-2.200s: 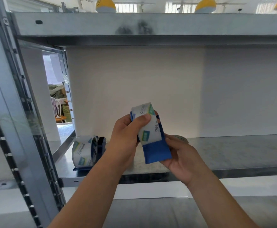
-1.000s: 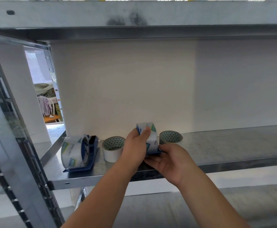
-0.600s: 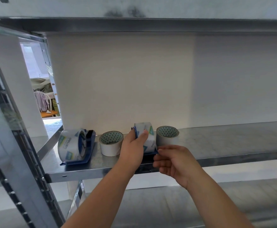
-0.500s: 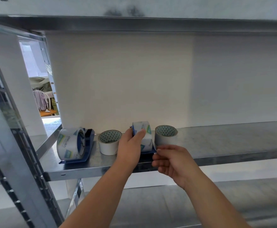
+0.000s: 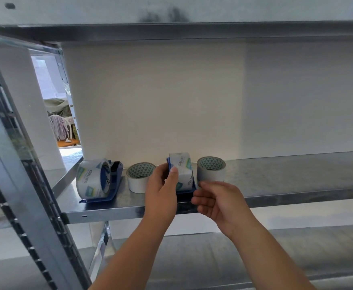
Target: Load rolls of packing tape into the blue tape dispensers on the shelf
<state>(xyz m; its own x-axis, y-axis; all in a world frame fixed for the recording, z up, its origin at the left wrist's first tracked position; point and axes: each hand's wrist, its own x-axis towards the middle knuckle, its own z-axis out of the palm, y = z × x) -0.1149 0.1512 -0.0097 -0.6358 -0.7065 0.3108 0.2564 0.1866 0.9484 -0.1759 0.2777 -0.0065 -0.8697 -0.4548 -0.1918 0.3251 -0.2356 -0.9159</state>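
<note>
A blue tape dispenser (image 5: 185, 192) loaded with a clear printed tape roll (image 5: 182, 170) stands on the metal shelf (image 5: 286, 183). My left hand (image 5: 163, 189) grips this roll from the left, thumb on its front. My right hand (image 5: 217, 200) hovers just right of the dispenser with fingers loosely curled, holding nothing. A second loaded blue dispenser (image 5: 100, 181) sits at the shelf's left end. Two loose rolls stand on end: a white tape roll (image 5: 139, 177) left of my hand and a grey tape roll (image 5: 211, 169) to the right.
A steel upright (image 5: 20, 185) with holes rises at the left. An upper shelf (image 5: 175, 28) hangs overhead and a lower shelf (image 5: 234, 258) lies under my arms. A white wall (image 5: 171, 101) backs the shelf. The shelf surface stretches bare to the right of the grey roll.
The loaded dispenser went from held in the air down onto the shelf between the two loose rolls. My right hand let go of it and drew back slightly.
</note>
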